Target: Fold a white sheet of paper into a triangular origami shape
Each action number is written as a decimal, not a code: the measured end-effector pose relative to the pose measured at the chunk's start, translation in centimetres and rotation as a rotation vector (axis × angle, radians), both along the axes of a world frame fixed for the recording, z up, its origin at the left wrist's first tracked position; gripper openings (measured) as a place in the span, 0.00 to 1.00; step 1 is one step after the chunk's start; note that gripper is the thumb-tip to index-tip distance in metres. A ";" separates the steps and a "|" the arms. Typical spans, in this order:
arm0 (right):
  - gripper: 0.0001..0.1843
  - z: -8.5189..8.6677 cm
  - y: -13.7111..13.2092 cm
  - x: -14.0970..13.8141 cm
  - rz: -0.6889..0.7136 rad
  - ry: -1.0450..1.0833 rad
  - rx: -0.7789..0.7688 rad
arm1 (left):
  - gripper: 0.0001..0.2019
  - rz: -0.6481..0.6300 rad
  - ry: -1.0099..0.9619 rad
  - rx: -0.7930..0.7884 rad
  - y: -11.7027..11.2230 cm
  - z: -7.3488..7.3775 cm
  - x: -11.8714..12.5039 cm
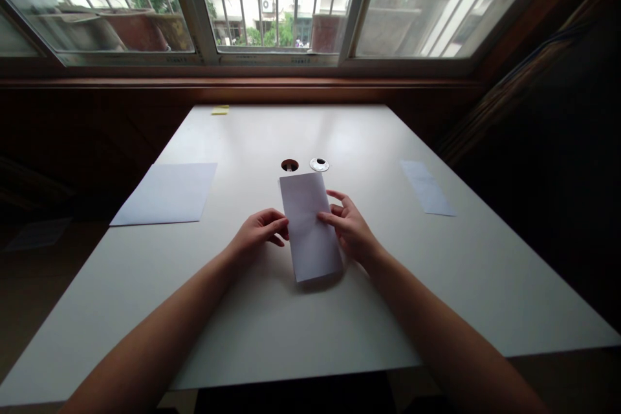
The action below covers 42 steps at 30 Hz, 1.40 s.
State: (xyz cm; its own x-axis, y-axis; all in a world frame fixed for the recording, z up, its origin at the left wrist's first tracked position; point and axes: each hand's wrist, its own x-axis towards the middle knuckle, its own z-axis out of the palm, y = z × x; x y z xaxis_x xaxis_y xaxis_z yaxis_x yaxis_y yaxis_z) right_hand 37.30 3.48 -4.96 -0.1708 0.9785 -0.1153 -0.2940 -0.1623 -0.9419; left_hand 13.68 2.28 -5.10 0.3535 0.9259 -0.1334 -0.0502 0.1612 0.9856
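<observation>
A folded white sheet of paper (309, 226) lies lengthwise on the white table (272, 330), right in front of me. My left hand (258, 232) rests at its left edge with curled fingers touching the paper's side. My right hand (348, 226) lies on the paper's right side, fingers spread, the fingertips pressing on the sheet's top surface. The near end of the paper lifts slightly and casts a shadow.
A flat white sheet (167, 193) lies at the left, a narrow folded strip of paper (427, 187) at the right. A cable hole (290, 165) and its round cap (319, 164) sit just beyond the paper. Yellow sticky notes (220, 110) lie at the far edge under the window.
</observation>
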 end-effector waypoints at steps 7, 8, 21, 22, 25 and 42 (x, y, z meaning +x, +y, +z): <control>0.38 0.5 -0.2 0.0 0.028 0.050 -0.006 | 0.16 -0.097 -0.041 -0.032 0.1 -0.3 -0.3; 0.38 0.5 -0.3 0.0 0.038 0.052 -0.007 | 0.16 -0.102 -0.043 -0.034 0.1 -0.3 -0.3; 0.39 0.6 -0.5 -0.4 0.055 0.056 0.015 | 0.17 -0.081 -0.011 0.028 -0.2 0.2 0.2; 0.38 0.6 -0.5 -0.4 0.065 0.056 0.024 | 0.17 -0.081 0.014 0.042 -0.2 0.2 0.3; 0.39 0.5 -0.6 -0.7 0.104 0.039 0.037 | 0.19 -0.079 0.096 0.059 -0.1 0.0 0.5; 0.43 0.6 -0.4 -0.4 0.047 0.059 0.010 | 0.20 -0.090 0.071 -0.032 -0.3 -0.2 0.3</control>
